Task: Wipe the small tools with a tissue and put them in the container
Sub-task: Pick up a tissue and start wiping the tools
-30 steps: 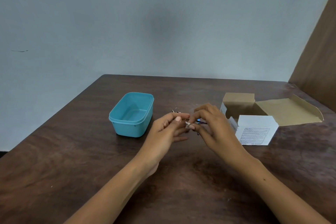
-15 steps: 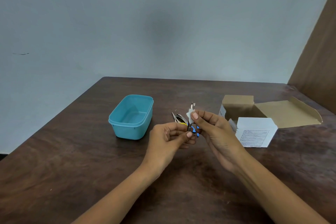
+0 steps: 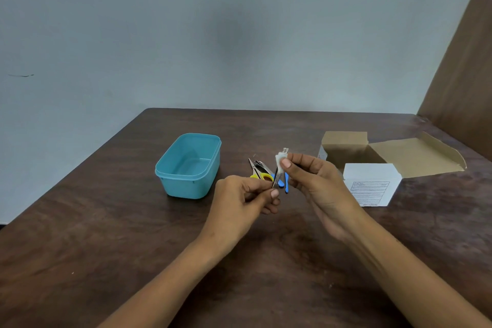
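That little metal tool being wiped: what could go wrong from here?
The left hand pinches only the bottom tip of the metal tool, so a firm stroke of the tissue by the right hand might pull it loose. It is held beside the blue container, not over it, so it would drop onto the table.

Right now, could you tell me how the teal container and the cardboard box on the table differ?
The teal container is plastic with rounded corners; the cardboard box is white outside, brown inside, with sharp edges. The container has no lid on it; the box has flaps folded open. The container looks empty so far; the inside of the box is mostly hidden. The container sits on the left hand side, the box beyond the right hand. Both stand open on the table.
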Tool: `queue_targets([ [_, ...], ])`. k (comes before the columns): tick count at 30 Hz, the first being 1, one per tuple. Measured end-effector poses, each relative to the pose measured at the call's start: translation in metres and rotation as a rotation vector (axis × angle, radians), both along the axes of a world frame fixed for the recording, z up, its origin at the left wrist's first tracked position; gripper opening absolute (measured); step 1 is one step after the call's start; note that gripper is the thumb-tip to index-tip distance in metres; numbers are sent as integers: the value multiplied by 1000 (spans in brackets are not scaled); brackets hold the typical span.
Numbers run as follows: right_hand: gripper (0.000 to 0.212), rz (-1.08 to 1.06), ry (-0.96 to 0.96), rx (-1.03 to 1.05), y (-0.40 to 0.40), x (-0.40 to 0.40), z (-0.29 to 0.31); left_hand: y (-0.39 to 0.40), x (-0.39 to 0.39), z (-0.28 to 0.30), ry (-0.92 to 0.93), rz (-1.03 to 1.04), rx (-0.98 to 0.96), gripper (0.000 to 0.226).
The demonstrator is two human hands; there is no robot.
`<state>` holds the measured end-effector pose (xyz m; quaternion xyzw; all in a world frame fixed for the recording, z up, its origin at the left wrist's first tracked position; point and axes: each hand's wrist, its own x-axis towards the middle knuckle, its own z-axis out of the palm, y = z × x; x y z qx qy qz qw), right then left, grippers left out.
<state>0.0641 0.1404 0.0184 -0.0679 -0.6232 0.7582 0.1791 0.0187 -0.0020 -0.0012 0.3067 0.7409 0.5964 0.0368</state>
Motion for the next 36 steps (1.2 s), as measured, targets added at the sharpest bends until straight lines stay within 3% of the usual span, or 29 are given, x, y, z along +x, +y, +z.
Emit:
queue_targets([
  [5,11,1,-17,113,-6,2,-3,-5,-4,4,3,16,12,15],
  [11,4,-84,0,96,-4,3,1,-4,-2,4,41,33,-41,10],
  [24,19,-89,-50,97,-13,4,-7,-7,-3,8,139,81,-77,13],
  [30,8,-139,-2,19,-7,3,1,-3,-1,4,121,71,-54,10],
  [36,11,-137,-14,13,-7,4,1,-4,-1,4,154,80,-54,11],
])
